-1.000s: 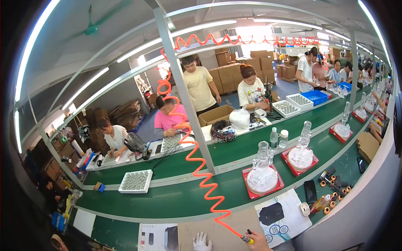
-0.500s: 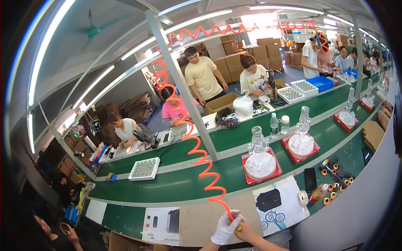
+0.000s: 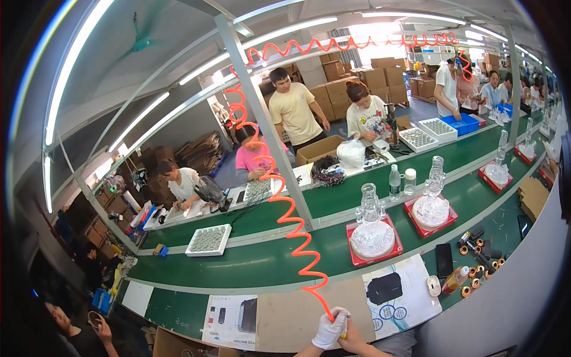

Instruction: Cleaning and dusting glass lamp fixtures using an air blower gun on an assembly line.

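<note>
My left hand [image 3: 329,330], in a white glove, is closed around the lower end of an orange coiled hose [image 3: 285,208], where a small tool with a yellow tip [image 3: 344,335] hangs. My bare right hand [image 3: 358,343] sits just right of the glove and grips the same tool from below; most of that hand is cut off by the frame edge. Both hands hover over a brown cardboard sheet [image 3: 291,318] at the near edge of the bench. A white printed sheet with a black part [image 3: 384,289] on it lies to the right.
Clear glass pieces stand on red trays [image 3: 372,239] [image 3: 430,209] along the green conveyor belt [image 3: 250,262]. Small orange rings and black parts [image 3: 476,256], a phone [image 3: 444,259] and a bottle [image 3: 455,278] lie at right. A grey post [image 3: 267,128] rises ahead. Several people work across the line.
My hands have risen further into view at the bottom edge. The gloved left hand moved right and closed on the hose end beside my right hand.
</note>
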The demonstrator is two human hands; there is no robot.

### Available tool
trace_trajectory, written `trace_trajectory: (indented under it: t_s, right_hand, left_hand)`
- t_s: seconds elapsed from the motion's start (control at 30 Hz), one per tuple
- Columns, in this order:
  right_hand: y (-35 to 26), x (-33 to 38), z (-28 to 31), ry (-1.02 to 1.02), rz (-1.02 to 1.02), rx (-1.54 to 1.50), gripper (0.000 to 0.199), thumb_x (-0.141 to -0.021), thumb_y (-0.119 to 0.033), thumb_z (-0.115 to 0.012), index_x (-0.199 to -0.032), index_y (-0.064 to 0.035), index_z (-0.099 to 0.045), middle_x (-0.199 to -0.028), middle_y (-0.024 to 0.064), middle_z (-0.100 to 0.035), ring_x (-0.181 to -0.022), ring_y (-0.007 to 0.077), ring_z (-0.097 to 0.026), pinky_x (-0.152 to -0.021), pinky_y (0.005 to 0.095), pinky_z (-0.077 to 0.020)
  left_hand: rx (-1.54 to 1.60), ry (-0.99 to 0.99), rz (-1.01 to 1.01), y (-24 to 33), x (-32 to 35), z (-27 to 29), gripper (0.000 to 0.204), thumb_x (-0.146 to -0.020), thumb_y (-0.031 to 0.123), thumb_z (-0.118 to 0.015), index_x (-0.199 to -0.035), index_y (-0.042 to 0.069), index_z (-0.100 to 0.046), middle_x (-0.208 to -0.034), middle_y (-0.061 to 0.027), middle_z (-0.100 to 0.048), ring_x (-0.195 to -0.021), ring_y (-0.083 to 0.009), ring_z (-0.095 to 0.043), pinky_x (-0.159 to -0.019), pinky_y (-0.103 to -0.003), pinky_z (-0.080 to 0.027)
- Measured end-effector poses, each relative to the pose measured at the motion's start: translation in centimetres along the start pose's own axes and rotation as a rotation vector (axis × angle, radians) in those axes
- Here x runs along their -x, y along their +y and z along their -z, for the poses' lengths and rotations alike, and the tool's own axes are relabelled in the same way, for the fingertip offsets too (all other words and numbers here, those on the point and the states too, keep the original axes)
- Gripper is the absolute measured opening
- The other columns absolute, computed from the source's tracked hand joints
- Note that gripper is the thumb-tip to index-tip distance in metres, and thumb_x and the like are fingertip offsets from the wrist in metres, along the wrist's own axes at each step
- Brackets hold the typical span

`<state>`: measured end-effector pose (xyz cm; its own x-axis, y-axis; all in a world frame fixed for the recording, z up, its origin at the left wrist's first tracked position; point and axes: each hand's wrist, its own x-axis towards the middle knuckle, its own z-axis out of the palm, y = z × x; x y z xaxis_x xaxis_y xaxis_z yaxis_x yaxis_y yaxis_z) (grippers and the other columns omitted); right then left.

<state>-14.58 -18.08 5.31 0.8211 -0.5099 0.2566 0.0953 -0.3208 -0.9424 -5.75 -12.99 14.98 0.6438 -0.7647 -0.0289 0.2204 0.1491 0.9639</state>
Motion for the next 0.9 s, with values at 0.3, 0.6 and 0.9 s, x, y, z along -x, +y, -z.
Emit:
trace_trajectory:
  t_s: [0.3,0.6,0.9]
  right_hand:
    - [5.5,1.6,-1.3,-0.190,-0.132,-0.035,0.063,-0.085,-0.009,-0.054,-0.141,-0.0007,-0.028,-0.126,0.0253,-0.053,-0.120,0.0397,-0.050,-0.098,0.0442,-0.0407]
    - [16.8,3.6,-5.5,-0.119,-0.057,-0.148,0.048,-0.078,-0.001,-0.050,-0.126,0.0009,-0.050,-0.121,0.0214,-0.058,-0.114,0.0365,-0.055,-0.098,0.0418,-0.0421]
    - [16.3,3.8,-4.8,-0.167,-0.046,-0.110,0.048,-0.075,0.001,-0.049,-0.122,-0.0003,-0.055,-0.117,0.0198,-0.061,-0.114,0.0340,-0.055,-0.099,0.0408,-0.0423]
  left_hand:
    - [0.028,-0.025,0.070,-2.8,1.0,0.2,0.015,-0.096,0.014,-0.056,-0.085,0.004,-0.061,-0.063,0.0036,-0.051,-0.048,-0.0023,-0.042,-0.044,-0.020,-0.034]
    - [-0.116,-0.030,-0.032,-6.3,0.8,-0.5,0.012,-0.094,0.010,-0.057,-0.085,0.004,-0.062,-0.073,0.0023,-0.059,-0.058,-0.0021,-0.047,-0.052,-0.019,-0.038]
    - [-0.100,0.001,0.007,-5.0,1.1,-0.8,0.015,-0.092,0.012,-0.056,-0.078,0.010,-0.060,-0.062,0.0067,-0.048,-0.053,-0.0027,-0.039,-0.047,-0.021,-0.030]
